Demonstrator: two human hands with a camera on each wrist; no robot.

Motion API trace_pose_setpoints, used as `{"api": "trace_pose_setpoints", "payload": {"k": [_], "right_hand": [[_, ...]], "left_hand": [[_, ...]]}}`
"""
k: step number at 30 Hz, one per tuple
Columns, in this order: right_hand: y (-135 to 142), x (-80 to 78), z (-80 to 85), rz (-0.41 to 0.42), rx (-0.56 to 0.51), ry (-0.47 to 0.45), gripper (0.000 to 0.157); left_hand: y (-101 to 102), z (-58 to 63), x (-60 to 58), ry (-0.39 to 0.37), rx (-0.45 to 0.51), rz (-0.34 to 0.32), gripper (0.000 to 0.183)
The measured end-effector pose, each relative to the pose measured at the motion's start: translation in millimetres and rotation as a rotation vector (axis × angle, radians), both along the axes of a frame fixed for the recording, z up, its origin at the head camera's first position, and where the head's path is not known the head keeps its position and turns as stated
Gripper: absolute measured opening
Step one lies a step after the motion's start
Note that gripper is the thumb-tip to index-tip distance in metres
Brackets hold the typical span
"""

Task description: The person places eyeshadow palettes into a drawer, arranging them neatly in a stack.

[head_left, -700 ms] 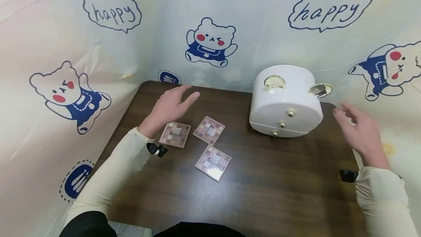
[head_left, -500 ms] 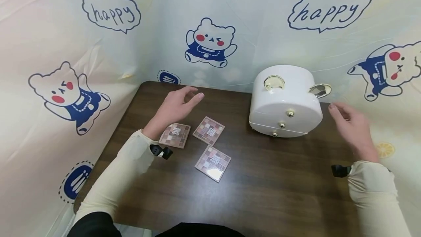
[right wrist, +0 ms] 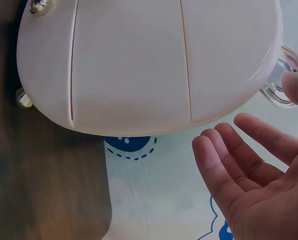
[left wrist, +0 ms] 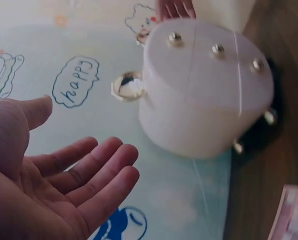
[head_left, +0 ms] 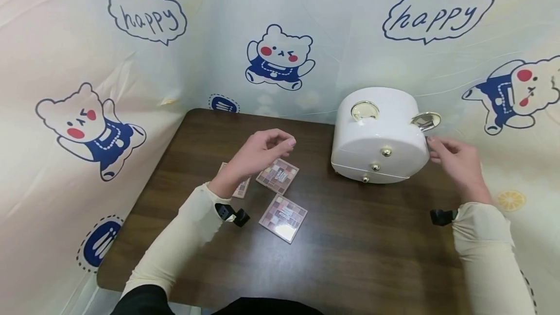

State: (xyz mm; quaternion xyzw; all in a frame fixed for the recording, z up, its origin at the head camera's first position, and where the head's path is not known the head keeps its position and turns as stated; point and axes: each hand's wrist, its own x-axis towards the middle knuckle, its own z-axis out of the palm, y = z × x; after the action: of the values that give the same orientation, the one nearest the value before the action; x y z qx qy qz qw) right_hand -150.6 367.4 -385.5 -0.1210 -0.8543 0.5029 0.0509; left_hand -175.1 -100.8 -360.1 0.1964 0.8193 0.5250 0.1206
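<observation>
A person in cream sleeves reaches over a dark wooden table [head_left: 350, 261], both hands empty, with fingers loosely bent. The right hand [head_left: 457, 164] is just beside the right wall of a glossy white drawer-style storage box [head_left: 389, 120], which stands upright toward the back of the table; whether the fingertips touch it cannot be told. The left hand [head_left: 262, 152] hangs well apart from the box, above two of three checkered makeup palettes: one [head_left: 241, 189] partly hidden beneath the wrist, another [head_left: 279, 177] below the fingers. The third palette [head_left: 283, 218] lies nearer the person, glare on its cover. Gold ear-shaped loops [head_left: 426, 121] top the box.
</observation>
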Motion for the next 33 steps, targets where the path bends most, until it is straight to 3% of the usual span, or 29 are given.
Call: {"api": "trace_pose_setpoints", "payload": {"k": [9, 19, 27, 33], "right_hand": [[-0.8, -4.7, 0.2, -0.001, -0.019, -0.028, 0.061], [-5.1, -6.5, -0.6, 0.031, 0.065, -0.035, 0.069], [-0.3, -7.3, -1.8, 0.056, 0.133, -0.064, 0.071], [-0.5, -7.9, -3.0, 0.06, 0.146, -0.065, 0.073]], "left_hand": [[37.0, -2.5, 3.0, -0.166, 0.272, -0.048, 0.03], [80.5, -13.9, 3.9, -0.375, 0.538, -0.122, 0.03], [116.3, -25.1, 7.9, -0.525, 0.594, -0.16, 0.032], [134.0, -34.0, 7.7, -0.593, 0.592, -0.177, 0.035]]}}
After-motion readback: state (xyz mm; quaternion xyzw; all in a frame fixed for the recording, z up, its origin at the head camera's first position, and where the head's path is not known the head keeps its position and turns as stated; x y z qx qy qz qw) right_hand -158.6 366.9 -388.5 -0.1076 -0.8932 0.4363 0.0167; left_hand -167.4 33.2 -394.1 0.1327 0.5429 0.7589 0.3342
